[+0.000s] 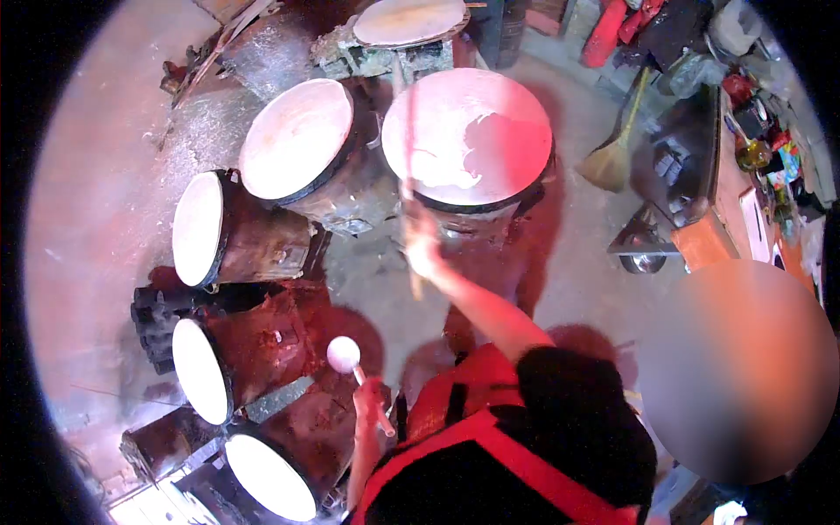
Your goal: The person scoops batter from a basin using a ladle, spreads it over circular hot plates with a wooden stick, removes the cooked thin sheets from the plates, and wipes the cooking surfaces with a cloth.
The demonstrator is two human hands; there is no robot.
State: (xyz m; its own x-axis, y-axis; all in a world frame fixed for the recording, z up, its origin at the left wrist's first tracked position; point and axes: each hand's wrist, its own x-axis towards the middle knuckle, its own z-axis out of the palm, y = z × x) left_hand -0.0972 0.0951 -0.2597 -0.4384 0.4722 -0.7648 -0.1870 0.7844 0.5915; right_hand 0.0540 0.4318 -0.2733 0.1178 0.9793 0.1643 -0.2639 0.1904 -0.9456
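Observation:
My right hand (422, 248) is closed around a long wooden drumstick (409, 157). The stick, smeared by motion, points away from me across the near side of a large drum (509, 144) with a pale skin, partly lit red. Whether its tip touches the skin I cannot tell. At the lower left, my left hand (371, 401) grips the wooden handle of a mallet (344, 353) with a round pale head. That mallet is raised, apart from a tilted drum (199, 372) to its left.
More drums curve around me: a tilted one (297, 140), two on the left (199, 229) and lower left (269, 477), and one at the back (409, 21). A broom (608, 164) lies right, near a cluttered shelf (757, 219). A blurred round patch hides the lower right.

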